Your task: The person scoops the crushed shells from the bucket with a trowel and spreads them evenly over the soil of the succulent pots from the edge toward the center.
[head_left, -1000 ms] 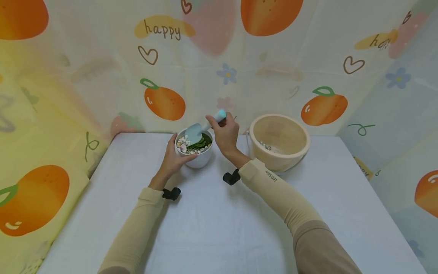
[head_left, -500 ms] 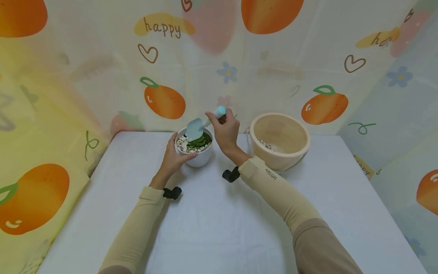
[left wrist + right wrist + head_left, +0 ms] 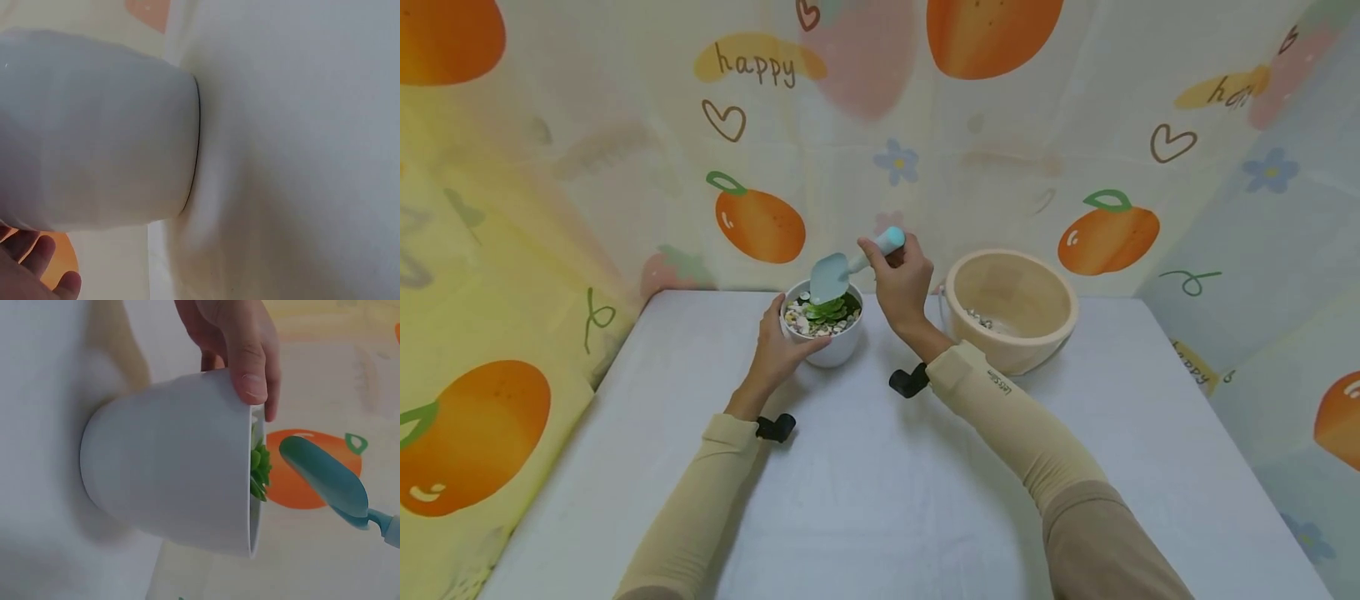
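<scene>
A white plant pot [image 3: 837,348] stands on the table with a green succulent [image 3: 827,312] and pale pebbles [image 3: 797,317] inside. My left hand [image 3: 777,346] grips the pot at its left side, thumb by the near rim. In my right hand [image 3: 904,283], thumb and fingers pinch the handle of a light-blue trowel [image 3: 830,278]. Its blade [image 3: 328,481] hangs over the pot's mouth, apart from the leaves in the right wrist view. Whether anything lies on the blade is not clear. The left wrist view shows mostly the pot's wall [image 3: 94,131].
Right of the pot stands a beige bucket [image 3: 1011,350] with a few pebbles [image 3: 979,319] on its floor. White cloth covers the table [image 3: 880,500]. A fruit-patterned curtain [image 3: 970,183] rises behind the table's far edge.
The right hand has raised the trowel from the pot and shifted slightly right, so more of the succulent shows. The left hand and the pot have barely moved.
</scene>
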A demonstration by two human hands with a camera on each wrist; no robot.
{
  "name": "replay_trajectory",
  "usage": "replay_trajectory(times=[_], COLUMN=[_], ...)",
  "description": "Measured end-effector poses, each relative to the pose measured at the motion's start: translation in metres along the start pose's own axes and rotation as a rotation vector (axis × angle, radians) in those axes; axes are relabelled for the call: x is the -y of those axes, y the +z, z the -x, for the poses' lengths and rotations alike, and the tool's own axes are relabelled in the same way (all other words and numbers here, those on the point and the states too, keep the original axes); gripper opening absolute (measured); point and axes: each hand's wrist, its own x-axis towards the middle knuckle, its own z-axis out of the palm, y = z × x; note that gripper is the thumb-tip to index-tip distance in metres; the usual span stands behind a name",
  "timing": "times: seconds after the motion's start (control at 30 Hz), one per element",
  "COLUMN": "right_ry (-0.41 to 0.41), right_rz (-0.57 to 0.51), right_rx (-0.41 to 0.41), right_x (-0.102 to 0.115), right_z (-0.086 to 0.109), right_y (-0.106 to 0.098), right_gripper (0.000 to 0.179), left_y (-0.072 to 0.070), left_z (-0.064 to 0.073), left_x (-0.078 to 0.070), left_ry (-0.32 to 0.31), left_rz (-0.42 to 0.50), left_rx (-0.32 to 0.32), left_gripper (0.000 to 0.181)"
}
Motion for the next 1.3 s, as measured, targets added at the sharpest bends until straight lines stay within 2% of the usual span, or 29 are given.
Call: replay_trajectory(times=[0.23, 0.47, 0.63, 0.9, 1.03, 1.17, 1.3], right_ry=[-0.013, -0.078, -0.115, -0.253, -0.292, -0.277, -0.190], right_rz=[-0.004, 0.035, 0.018, -0.010, -0.030, -0.036, -0.043], right_rx=[0.017, 0.055, 0.065, 0.085, 0.118, 0.126, 0.092], right_x=[-0.001, -0.002, -0.003, -0.001, 0.001, 0.001, 0.000], right_z=[0.006, 0.014, 0.018, 0.023, 0.023, 0.023, 0.020], right_y=[0.004, 0.011, 0.017, 0.022, 0.023, 0.022, 0.020], right_gripper=[0.028, 0.027, 0.026, 0.026, 0.025, 0.025, 0.024], left_y=[-0.004, -0.004, -0.002, -0.003, -0.003, -0.003, -0.004], left_z=[-0.002, -0.004, -0.005, -0.006, -0.005, -0.005, -0.005], left_x=[0.004, 0.002, 0.002, 0.004, 0.004, 0.005, 0.005], left_ry=[-0.017, 0.000, -0.006, 0.018, 0.028, 0.026, 0.031], left_rz=[0.028, 0.030, 0.032, 0.041, 0.064, 0.066, 0.057], left_rx=[0.069, 0.048, 0.049, 0.043, 0.045, 0.043, 0.045], left_gripper=[0.114, 0.114, 0.113, 0.112, 0.112, 0.111, 0.111])
